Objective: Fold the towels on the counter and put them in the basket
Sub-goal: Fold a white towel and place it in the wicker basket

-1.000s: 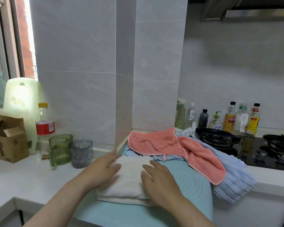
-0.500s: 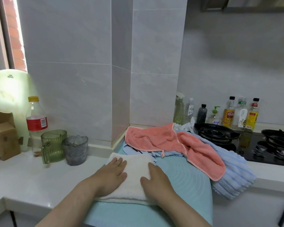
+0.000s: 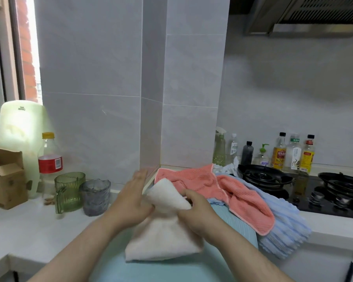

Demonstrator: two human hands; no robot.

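A folded white towel point(image 3: 161, 241) lies on a light blue mat point(image 3: 228, 224) at the counter's front. My right hand point(image 3: 198, 214) grips its far end and holds that end raised. My left hand point(image 3: 132, 198) is flat, fingers straight, against the lifted end's left side. Behind them a pink towel point(image 3: 208, 184) lies crumpled over a light blue ribbed towel point(image 3: 283, 228) that hangs over the counter edge. No basket is in view.
A green glass jug point(image 3: 69, 192) and a grey glass cup point(image 3: 95, 197) stand left of the towels, with a red-labelled bottle point(image 3: 49, 157) and cardboard box point(image 3: 5, 178) beyond. A black gas hob point(image 3: 306, 188) and several bottles point(image 3: 279, 153) sit at the right.
Both hands were pressing flat on the white towel. Now my right hand has lifted the towel's far end off the mat and my left hand has moved up beside it.
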